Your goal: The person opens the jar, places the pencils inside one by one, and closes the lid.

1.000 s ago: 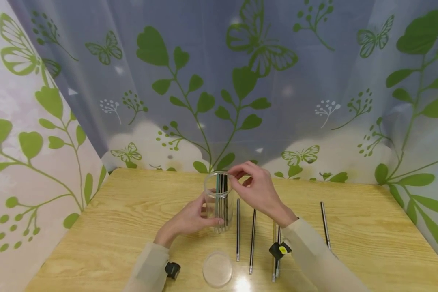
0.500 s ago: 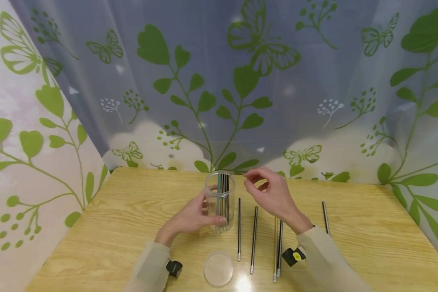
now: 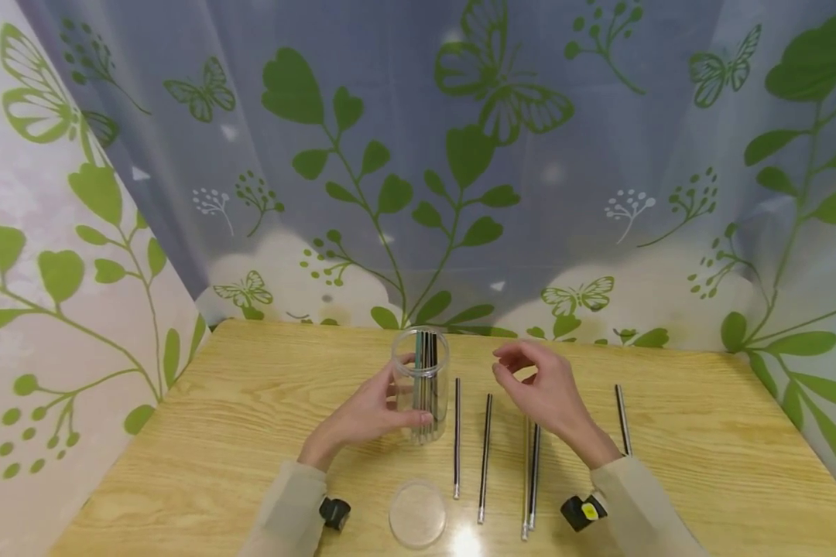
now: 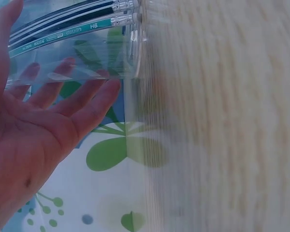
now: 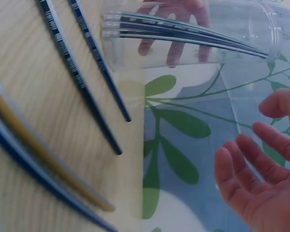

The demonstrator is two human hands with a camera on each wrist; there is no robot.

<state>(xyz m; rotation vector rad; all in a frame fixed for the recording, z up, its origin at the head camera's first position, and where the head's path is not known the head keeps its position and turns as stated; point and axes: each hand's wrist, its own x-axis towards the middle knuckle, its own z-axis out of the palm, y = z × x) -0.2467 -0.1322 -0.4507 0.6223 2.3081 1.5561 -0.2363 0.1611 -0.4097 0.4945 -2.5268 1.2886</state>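
Note:
My left hand (image 3: 365, 414) grips an upright clear plastic jar (image 3: 439, 418) around its side, thumb across the front. Several pencils (image 3: 426, 387) stand inside it, ferrule ends down. One is green and marked HB (image 4: 93, 25) in the left wrist view; the others look dark with pale stripes. To the right of the jar, my right hand (image 3: 543, 391) hangs over the table with loosely bent fingers and nothing between them. Beneath and beside it lie a gold pencil (image 3: 526, 495) and a dark pencil (image 3: 535, 464), side by side.
Two dark pencils, one close to the jar (image 3: 457, 437) and one farther right (image 3: 484, 456), lie on the wooden table (image 3: 251, 418). Another dark pencil (image 3: 623, 418) is partly behind the right sleeve. A round clear lid (image 3: 416, 513) lies in front. A patterned curtain (image 3: 362, 193) hangs behind the table.
My right hand has drawn back from the jar's rim, rightward and slightly down, its fingers loosening. The left hand keeps its grip on the jar, which stays in place.

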